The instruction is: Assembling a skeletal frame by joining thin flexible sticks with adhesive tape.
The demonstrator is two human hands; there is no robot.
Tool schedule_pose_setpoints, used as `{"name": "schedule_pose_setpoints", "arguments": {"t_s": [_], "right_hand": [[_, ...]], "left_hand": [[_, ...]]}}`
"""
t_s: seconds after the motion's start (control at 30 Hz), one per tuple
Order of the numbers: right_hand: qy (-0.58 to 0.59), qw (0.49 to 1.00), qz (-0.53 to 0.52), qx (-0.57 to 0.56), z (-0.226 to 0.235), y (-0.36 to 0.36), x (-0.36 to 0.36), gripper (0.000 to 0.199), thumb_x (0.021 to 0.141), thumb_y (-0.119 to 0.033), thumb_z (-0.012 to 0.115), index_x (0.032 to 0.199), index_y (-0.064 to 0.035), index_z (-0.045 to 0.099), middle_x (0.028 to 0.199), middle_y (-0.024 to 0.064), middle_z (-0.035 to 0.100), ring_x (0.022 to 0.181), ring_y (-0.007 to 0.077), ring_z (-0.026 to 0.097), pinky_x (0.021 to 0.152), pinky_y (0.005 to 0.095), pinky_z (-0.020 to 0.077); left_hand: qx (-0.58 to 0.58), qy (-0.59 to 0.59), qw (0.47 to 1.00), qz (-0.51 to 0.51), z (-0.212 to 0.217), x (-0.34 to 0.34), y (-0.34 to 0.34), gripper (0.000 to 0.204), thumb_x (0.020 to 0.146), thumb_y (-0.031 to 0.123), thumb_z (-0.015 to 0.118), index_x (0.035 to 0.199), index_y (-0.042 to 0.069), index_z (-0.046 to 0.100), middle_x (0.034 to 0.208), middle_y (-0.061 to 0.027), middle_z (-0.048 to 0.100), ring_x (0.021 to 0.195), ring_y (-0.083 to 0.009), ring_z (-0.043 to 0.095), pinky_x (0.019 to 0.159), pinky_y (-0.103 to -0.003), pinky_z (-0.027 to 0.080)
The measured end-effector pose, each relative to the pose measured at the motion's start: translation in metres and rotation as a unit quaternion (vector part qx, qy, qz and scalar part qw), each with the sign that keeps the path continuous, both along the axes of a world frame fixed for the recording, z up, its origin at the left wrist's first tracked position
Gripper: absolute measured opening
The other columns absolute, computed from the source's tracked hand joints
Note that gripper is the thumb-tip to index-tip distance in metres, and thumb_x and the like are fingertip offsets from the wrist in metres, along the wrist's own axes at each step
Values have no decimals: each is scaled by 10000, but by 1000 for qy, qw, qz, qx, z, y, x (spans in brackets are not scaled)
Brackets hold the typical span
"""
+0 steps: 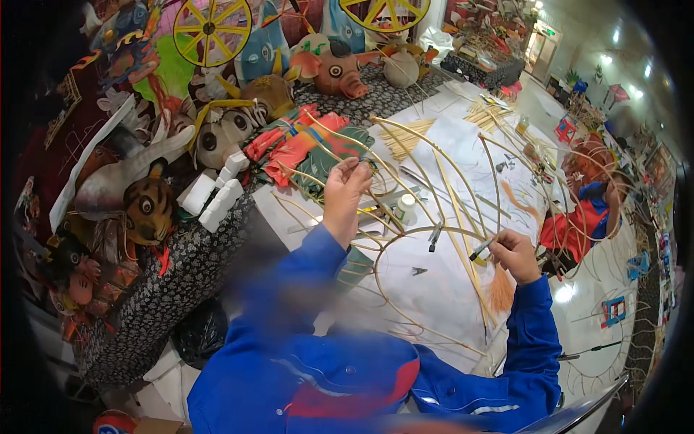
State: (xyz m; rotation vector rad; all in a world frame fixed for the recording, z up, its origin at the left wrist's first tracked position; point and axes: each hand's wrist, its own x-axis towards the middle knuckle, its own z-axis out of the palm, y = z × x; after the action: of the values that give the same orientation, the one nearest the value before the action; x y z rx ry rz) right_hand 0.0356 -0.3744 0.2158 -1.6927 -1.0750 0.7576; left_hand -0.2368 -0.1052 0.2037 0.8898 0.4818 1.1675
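My left hand (345,189) is raised over the table, its fingertips pinched on a thin curved bamboo strip (405,137) of a bent bamboo frame. My right hand (515,254) is lower and to the right, gripping a small dark tool (480,250) whose tip touches a round bamboo hoop (405,235). The frame's long strips arch over a white paper sheet (441,289) that covers the table. An orange fibre tuft (500,289) lies just below my right hand. Both sleeves are blue.
A small white bottle (405,206) and dark clips (434,236) lie between my hands. Red and green cloth (300,145), white foam blocks (217,194), a tiger mask (148,210) and a pig mask (338,72) crowd the left. Another person (585,213) in red and blue sits at right.
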Motion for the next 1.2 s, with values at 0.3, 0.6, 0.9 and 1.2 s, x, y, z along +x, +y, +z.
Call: {"name": "schedule_pose_setpoints", "arguments": {"t_s": [0.3,0.6,0.9,1.2], "right_hand": [[-14,1000,-14,-5,6,-10,-6,139,903,-145,691,926,-15,649,725,14,629,590,65,565,508,194,402],[-111,992,-55,-23,23,-17,-13,231,878,-208,699,958,8,692,721,10,632,633,61,559,553,230,430],[183,974,31,127,11,-14,2,115,905,-118,699,966,-23,673,724,9,614,520,34,493,423,175,303],[257,957,29,132,-60,-14,-51,185,905,-179,701,986,-15,675,657,16,594,539,56,518,441,206,353]], "left_hand": [[-14,4,986,164,-23,-33,70,474,941,318,677,1266,34,481,1214,-108,543,1098,-176,556,880,-292,486],[48,-45,998,-9,38,-24,122,236,982,331,598,935,101,575,674,13,459,557,-93,472,521,-270,441],[253,-211,933,-148,194,-54,79,292,1049,324,518,1026,43,594,872,-46,614,653,-98,491,563,-240,396],[289,-105,948,-78,212,-13,45,253,1044,246,528,1153,30,603,964,-54,639,725,-103,527,570,-244,403]]}}
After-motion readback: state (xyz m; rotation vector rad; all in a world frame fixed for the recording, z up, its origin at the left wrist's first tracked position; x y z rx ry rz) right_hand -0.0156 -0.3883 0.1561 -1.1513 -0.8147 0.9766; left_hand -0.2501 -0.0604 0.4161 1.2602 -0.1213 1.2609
